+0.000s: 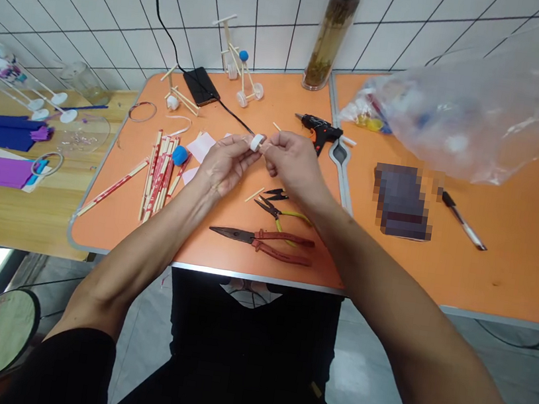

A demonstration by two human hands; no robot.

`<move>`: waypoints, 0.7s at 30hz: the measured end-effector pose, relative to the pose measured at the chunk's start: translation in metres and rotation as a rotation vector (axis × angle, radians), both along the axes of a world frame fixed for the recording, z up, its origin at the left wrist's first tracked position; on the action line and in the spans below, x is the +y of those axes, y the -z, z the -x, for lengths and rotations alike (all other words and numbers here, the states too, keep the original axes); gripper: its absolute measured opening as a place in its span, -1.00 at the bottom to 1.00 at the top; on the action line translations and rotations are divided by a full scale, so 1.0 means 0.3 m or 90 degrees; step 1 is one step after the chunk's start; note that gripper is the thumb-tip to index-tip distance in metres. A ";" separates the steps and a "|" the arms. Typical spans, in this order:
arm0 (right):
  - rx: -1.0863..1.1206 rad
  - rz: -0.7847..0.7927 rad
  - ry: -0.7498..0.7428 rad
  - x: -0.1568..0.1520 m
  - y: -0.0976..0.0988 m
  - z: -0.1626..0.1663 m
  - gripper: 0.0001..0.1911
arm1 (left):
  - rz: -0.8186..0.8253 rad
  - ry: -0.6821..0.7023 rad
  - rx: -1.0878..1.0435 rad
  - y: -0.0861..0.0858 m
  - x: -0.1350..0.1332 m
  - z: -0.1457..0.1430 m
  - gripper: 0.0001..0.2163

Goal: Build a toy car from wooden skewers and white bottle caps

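Observation:
Over the orange table [223, 249] my left hand [225, 163] pinches a small white wheel [256, 142] between thumb and fingers. My right hand [289, 159] is closed against the same wheel from the right, fingertips pinched at it; whether it also holds a thin stick I cannot make out. Below the hands lie red-handled long-nose pliers [264, 241] and small yellow-handled cutters [276, 206]. A thin wooden stick [254, 194] lies just under my left hand.
A bundle of chopsticks [157, 176] with a blue ball [180, 155] lies left. Stick-and-wheel models [239, 64], a phone [201, 85], a black glue gun [320, 130] and a tall bottle [330, 37] stand farther back. A clear plastic bag [482, 118], a pixelated dark object [403, 201] and a pen [462, 219] are right.

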State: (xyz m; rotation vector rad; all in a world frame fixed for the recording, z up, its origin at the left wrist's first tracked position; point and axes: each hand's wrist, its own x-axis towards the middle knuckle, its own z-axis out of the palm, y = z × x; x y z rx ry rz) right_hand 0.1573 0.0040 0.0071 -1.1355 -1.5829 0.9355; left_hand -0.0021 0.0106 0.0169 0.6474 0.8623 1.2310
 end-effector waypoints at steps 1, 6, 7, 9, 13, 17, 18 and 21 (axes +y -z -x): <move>0.070 0.062 -0.035 0.003 0.000 0.001 -0.76 | -0.003 0.002 -0.001 -0.003 -0.002 0.000 -0.76; -0.171 -0.162 0.042 -0.021 -0.003 -0.001 -0.85 | 0.023 -0.029 0.000 0.001 -0.004 -0.006 -0.73; -0.236 -0.219 0.061 -0.024 -0.003 -0.002 -0.88 | 0.028 -0.032 -0.001 0.003 -0.004 -0.008 -0.72; -0.245 -0.231 0.072 -0.021 -0.003 -0.004 -0.88 | 0.026 -0.029 -0.010 0.004 -0.006 -0.010 -0.72; 0.006 0.007 -0.006 -0.004 -0.008 -0.004 -0.68 | -0.004 -0.012 -0.017 0.000 -0.012 -0.008 -0.74; -0.139 -0.113 0.039 -0.023 -0.015 -0.004 -0.79 | 0.002 -0.031 0.003 0.009 -0.013 -0.009 -0.76; -0.211 -0.171 0.056 -0.028 -0.015 -0.003 -0.84 | 0.008 -0.043 0.006 0.011 -0.014 -0.012 -0.76; -0.214 -0.158 0.073 -0.027 -0.012 -0.001 -0.83 | 0.007 -0.065 0.006 0.011 -0.023 -0.023 -0.74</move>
